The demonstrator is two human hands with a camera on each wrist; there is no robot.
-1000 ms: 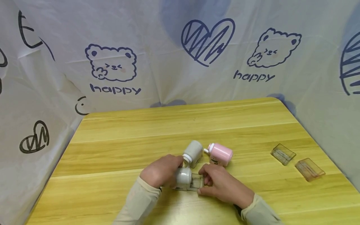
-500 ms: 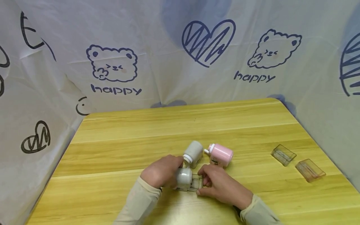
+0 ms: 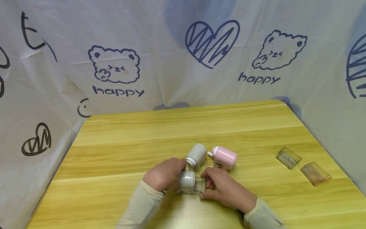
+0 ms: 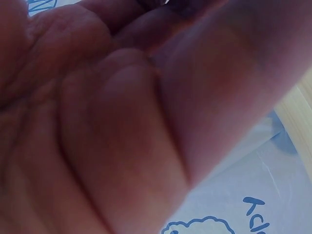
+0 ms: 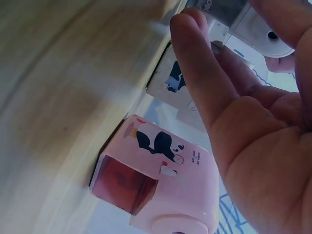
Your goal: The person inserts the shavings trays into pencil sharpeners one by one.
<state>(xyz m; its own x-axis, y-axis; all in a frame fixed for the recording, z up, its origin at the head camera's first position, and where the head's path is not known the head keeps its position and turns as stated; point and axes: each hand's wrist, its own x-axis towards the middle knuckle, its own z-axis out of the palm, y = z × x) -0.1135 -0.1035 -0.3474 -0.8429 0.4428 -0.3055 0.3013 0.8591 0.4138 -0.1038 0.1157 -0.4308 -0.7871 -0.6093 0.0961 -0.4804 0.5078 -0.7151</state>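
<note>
A white crank pencil sharpener (image 3: pixel 187 180) lies near the table's front, gripped from the left by my left hand (image 3: pixel 163 176). Out of its right side sticks a clear smoky tray (image 3: pixel 200 185). My right hand (image 3: pixel 226 187) pinches the tray's outer end between thumb and fingers. Just behind, a grey-white sharpener (image 3: pixel 198 154) and a pink sharpener (image 3: pixel 226 157) lie on the table. The right wrist view shows a panda print on the pink one and the pencil hole of the white sharpener (image 5: pixel 265 36). In the left wrist view my palm hides the work.
Two loose see-through trays lie at the right of the wooden table (image 3: pixel 137 133), one smoky tray (image 3: pixel 288 158) and one reddish tray (image 3: pixel 315 174). A printed cloth (image 3: pixel 160 70) hangs behind the table and along both sides.
My right hand and the tray have shifted slightly left, the tray a little deeper into the white sharpener. My left hand keeps its grip in place.
</note>
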